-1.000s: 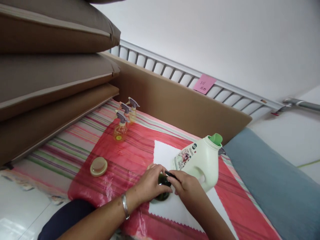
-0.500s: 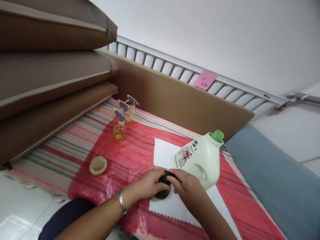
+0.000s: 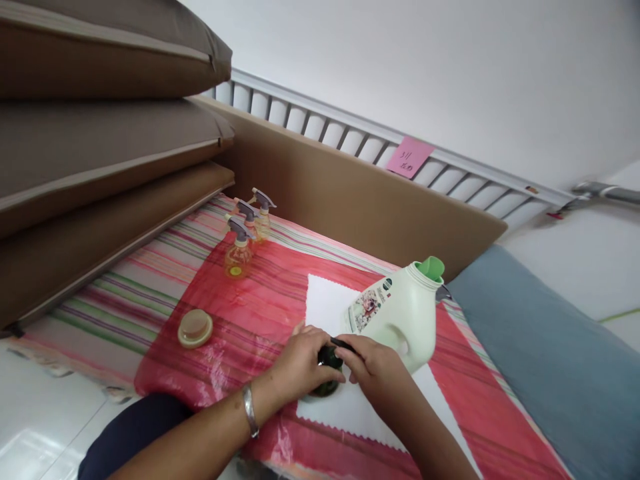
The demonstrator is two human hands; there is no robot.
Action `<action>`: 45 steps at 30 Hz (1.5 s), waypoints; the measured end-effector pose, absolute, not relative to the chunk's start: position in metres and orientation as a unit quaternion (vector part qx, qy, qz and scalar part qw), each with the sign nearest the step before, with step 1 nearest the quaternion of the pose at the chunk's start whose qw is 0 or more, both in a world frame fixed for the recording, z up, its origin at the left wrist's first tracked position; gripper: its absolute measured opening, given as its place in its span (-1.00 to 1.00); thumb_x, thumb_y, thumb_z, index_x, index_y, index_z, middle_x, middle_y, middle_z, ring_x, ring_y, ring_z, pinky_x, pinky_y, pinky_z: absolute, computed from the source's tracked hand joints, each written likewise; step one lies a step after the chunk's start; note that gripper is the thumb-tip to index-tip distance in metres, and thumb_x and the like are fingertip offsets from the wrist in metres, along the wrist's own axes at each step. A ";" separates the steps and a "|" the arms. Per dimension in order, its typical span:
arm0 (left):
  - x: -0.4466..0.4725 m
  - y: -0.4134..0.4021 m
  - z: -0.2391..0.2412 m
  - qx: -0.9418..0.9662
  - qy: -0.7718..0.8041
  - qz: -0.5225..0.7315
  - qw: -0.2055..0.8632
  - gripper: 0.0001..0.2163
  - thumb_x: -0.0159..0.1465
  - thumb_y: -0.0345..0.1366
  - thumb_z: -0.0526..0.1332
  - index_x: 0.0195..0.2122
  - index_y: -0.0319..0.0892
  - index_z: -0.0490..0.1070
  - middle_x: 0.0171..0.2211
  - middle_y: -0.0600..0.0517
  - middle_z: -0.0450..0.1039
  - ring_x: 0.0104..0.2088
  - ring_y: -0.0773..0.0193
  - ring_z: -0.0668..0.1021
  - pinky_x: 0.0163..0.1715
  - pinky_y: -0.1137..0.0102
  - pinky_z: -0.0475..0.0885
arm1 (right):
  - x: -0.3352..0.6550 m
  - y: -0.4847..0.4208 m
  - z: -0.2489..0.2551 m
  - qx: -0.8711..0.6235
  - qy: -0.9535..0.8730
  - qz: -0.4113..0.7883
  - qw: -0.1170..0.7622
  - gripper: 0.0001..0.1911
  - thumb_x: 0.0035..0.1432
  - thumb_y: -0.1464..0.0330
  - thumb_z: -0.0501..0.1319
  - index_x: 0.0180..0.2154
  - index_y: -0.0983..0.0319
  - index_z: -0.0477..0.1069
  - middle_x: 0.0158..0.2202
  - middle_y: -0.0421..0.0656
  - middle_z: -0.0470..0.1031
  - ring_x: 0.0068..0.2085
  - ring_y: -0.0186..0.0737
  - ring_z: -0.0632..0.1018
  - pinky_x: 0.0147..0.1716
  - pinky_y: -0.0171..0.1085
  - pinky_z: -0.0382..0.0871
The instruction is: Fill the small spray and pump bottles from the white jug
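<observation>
Both hands on one small dark bottle (image 3: pixel 327 377) right in front of the one white jug (image 3: pixel 400 313): left hand (image 3: pixel 303 367) wrapped around it, right hand (image 3: pixel 373 367) pinching its black top. Three spray bottles (image 3: pixel 239 250) sit well behind the jug, one round lid (image 3: pixel 195 328) off to its left.

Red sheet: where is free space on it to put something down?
Free: the red sheet between the round lid, the spray bottles and the white cloth. Crowded: around both hands on the dark bottle, beside the white jug.
</observation>
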State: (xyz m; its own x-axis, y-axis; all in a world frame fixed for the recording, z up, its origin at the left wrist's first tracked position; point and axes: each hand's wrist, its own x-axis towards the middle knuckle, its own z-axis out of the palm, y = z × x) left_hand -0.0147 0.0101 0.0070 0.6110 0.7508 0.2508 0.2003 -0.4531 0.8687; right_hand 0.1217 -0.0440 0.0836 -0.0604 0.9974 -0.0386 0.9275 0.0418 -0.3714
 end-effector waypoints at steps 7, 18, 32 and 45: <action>-0.021 0.015 0.002 0.770 0.196 0.280 0.539 -0.70 0.12 -0.42 0.20 -0.08 -0.19 0.38 -0.08 -0.03 0.43 -0.07 0.17 0.42 0.00 0.32 0.25 | 0.123 -0.045 0.083 -0.684 -0.693 0.189 0.127 -0.68 0.14 0.26 -0.04 -0.21 0.19 0.43 -0.31 -0.11 0.54 -0.51 -0.24 0.49 -0.37 -0.20 0.39; -0.032 0.036 0.002 0.653 0.133 0.329 0.669 -0.65 0.05 -0.38 0.27 -0.09 -0.19 0.43 0.00 -0.05 0.36 -0.01 0.13 0.40 0.01 0.28 0.26 | 0.133 -0.059 -0.006 -0.668 -0.609 0.289 0.315 -0.08 -0.23 0.36 0.33 0.16 0.20 -0.04 0.17 0.03 0.18 0.16 0.01 0.24 0.06 -0.02 0.21; -0.026 0.024 0.000 0.744 0.236 0.350 0.519 -0.50 0.04 -0.28 0.30 0.03 -0.14 0.25 0.15 -0.13 0.20 0.12 0.09 0.28 0.09 0.22 0.17 | 0.111 -0.042 -0.024 -0.649 -0.614 0.247 0.374 -0.37 -0.20 0.33 0.33 -0.03 0.18 0.20 -0.14 -0.12 0.42 -0.11 -0.02 0.46 -0.12 -0.08 0.36; -0.025 0.026 -0.002 0.752 0.255 0.351 0.495 -0.74 0.06 -0.35 0.27 -0.18 -0.13 0.43 -0.22 0.01 0.49 -0.16 0.15 0.45 -0.07 0.30 0.26 | 0.111 -0.040 -0.022 -0.668 -0.624 0.220 0.340 -0.31 -0.24 0.35 0.33 -0.01 0.21 0.17 -0.11 -0.09 0.40 -0.07 0.01 0.44 -0.08 -0.04 0.32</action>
